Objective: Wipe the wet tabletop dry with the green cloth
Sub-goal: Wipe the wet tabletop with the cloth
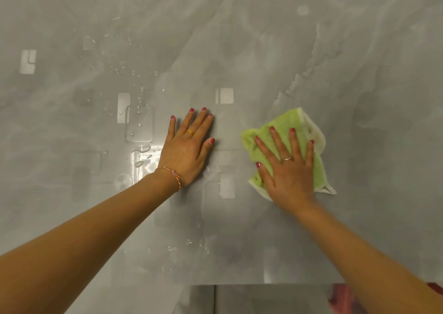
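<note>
The grey marble-look tabletop (239,37) fills the view. Water drops and small puddles (141,150) lie on its left half, from the far left-centre down to beside my left wrist. A few more drops (189,243) sit near the front edge. The green cloth (287,124), crumpled with a white edge, lies right of centre. My right hand (287,167) is pressed flat on top of the cloth with its fingers spread. My left hand (189,145) rests flat on the bare tabletop just left of the cloth, fingers apart, holding nothing.
The table's front edge (239,284) runs across the bottom, with grey floor tiles (191,299) below it. A bit of red-patterned clothing (340,299) shows at the bottom right. Ceiling lights reflect in the glossy surface.
</note>
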